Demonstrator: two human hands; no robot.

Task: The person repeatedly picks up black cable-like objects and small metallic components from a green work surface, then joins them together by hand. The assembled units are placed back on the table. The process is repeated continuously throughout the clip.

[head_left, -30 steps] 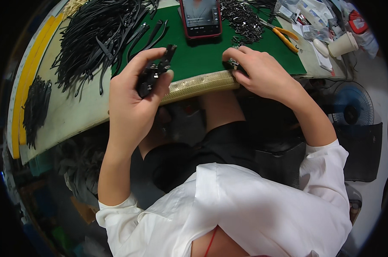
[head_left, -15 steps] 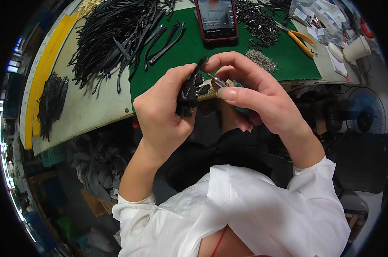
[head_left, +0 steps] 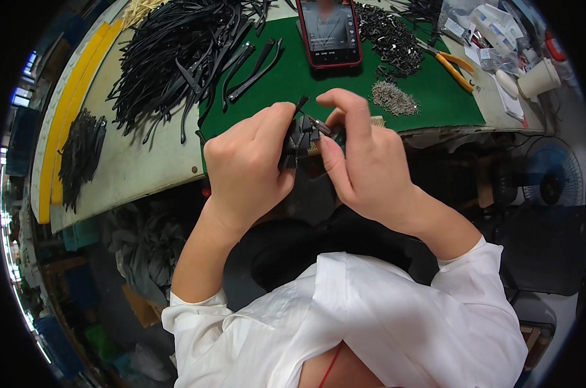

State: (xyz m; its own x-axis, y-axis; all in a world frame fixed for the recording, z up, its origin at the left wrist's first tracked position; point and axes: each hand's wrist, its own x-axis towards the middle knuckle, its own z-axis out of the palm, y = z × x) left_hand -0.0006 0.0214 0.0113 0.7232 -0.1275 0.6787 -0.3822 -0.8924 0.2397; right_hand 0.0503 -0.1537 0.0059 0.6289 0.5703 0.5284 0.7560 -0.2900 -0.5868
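Green mat (head_left: 345, 84) beyond both hands. Left hand (head_left: 244, 161) closed round black pieces (head_left: 298, 141), so the nearer one; right hand (head_left: 374, 171) just to their right, half curled, forefinger raised, holding a screwdriver (head_left: 322, 128); can't tell how firmly. Pieces between both hands, long axis running toward the mat, top leaning slightly right. Screwdriver shaft crosswise, slanting left and matward, tip at the pieces; contact unclear.

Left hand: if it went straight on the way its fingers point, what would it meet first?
Probably the red-cased phone on the green mat beyond the left hand, though depth is unclear; it might pass above.
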